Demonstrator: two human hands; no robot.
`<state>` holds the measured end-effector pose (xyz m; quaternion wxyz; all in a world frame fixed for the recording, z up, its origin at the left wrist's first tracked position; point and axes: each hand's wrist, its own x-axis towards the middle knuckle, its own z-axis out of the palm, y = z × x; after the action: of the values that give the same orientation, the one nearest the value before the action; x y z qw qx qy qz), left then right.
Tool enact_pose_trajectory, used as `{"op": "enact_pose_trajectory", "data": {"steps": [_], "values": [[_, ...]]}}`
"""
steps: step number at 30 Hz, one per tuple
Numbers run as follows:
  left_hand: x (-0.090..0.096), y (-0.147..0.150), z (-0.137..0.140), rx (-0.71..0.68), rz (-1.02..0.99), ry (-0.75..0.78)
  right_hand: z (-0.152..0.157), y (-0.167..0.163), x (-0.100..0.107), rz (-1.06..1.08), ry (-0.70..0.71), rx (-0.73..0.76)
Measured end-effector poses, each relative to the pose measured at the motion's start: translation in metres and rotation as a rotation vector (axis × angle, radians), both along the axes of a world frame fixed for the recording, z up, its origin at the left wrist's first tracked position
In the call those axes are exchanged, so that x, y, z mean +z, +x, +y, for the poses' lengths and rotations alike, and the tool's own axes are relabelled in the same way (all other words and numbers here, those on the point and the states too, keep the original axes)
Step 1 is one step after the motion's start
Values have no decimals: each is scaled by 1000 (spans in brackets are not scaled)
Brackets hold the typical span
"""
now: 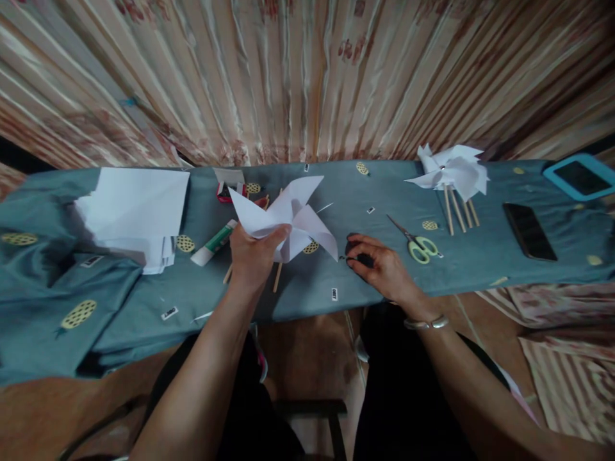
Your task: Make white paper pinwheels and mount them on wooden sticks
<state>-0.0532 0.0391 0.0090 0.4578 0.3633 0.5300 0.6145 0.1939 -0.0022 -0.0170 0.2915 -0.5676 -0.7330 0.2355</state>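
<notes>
One paper pinwheel (310, 224) pinched in left hand (252, 253); right hand (379, 263) half-curled near scissors (411, 237), cannot tell if gripping anything.

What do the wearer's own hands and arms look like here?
The left hand and right hand are ungloved, and no sleeves show on the left forearm or right forearm. A shiny silver-coloured bracelet circles the right wrist.

The central pinwheel (306, 218) and the stacked sheets (141, 202) are showing smooth, matt paper; the sticks (459, 211) are looking like bare wood. The scissors (411, 237) are pairing metal blades with plastic handles, the bracelet (426, 323) is gleaming like polished metal, and the tablecloth (307, 291) is showing faintly glossy cloth.
</notes>
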Motion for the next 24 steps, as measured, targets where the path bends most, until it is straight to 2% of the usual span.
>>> {"op": "enact_pose_trajectory", "data": {"steps": [6,12,16,19,22,24], "values": [[-3,8,8,8,-25,5,-7,-7,8,3,-1,-22],[-3,13,7,-27,-26,-24,-8,-21,4,-154,133,77],[-5,14,7,-74,-40,-27,-9,-19,0,-205,180,81],[-8,15,7,-83,-6,-17,-10,-10,9,-148,191,-84],[-10,20,6,-93,20,-8,-15,-5,33,33,216,-331],[-10,26,4,-114,28,-3,-22,-12,52,150,235,-348]]}}
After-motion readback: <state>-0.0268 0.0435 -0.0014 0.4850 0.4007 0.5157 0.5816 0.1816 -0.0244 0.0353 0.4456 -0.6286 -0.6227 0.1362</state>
